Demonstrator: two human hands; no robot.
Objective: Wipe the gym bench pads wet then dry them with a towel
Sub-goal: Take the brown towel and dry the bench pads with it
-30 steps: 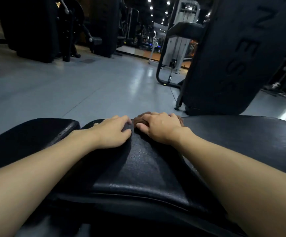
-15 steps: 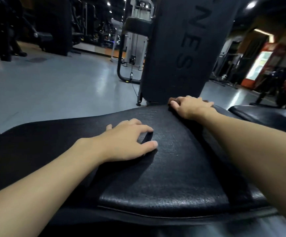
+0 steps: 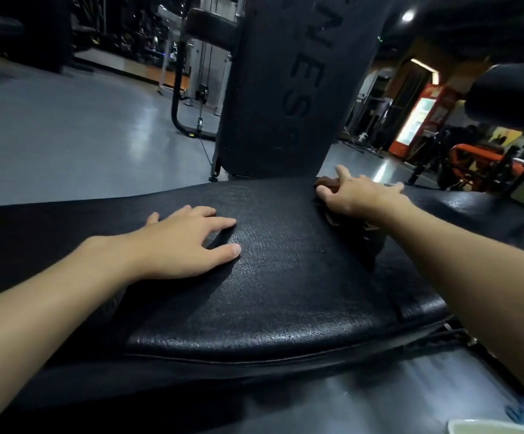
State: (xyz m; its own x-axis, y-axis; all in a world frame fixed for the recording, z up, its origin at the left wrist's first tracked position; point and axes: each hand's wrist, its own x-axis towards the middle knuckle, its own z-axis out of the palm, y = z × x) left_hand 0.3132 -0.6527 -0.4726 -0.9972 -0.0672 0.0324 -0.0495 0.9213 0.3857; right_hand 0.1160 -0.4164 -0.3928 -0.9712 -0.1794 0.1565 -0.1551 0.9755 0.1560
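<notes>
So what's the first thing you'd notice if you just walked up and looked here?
Two bare arms reach across a wide black textured bench pad that fills the middle. The left hand lies flat on it, while the right hand presses a dark brownish cloth at the pad's far edge. Behind stands a tall black upright pad with embossed letters.
</notes>
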